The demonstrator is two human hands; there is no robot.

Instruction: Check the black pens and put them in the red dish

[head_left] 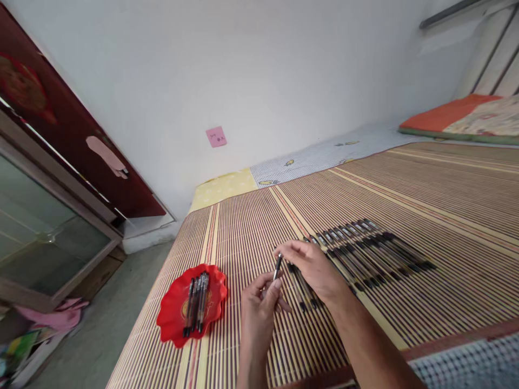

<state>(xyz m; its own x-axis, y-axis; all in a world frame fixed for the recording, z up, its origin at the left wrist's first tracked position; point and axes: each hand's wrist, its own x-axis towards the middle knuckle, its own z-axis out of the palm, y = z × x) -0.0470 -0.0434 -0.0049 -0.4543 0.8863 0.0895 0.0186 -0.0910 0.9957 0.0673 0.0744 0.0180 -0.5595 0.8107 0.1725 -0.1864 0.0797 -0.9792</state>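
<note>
My left hand (261, 305) pinches a pen (278, 267) between thumb and fingers, its dark upper end pointing up. Close to that end is my right hand (310, 265), its fingers curled and closed; whatever they may hold is hidden. Beneath and beyond the right hand, a row of dark pens (365, 254) lies side by side on the striped mat (239, 232). A few of them are partly covered by the hand and forearm. Left of my hands, a red scalloped plate (170, 313) carries several more pens (196, 302).
The mat covers a bed that meets a white wall (251, 70). A folded orange quilt (450, 116) lies at the far right. A pink note (216, 136) is stuck to the wall. Past the bed's left edge are grey floor (138, 281) and a dark red door (73, 113).
</note>
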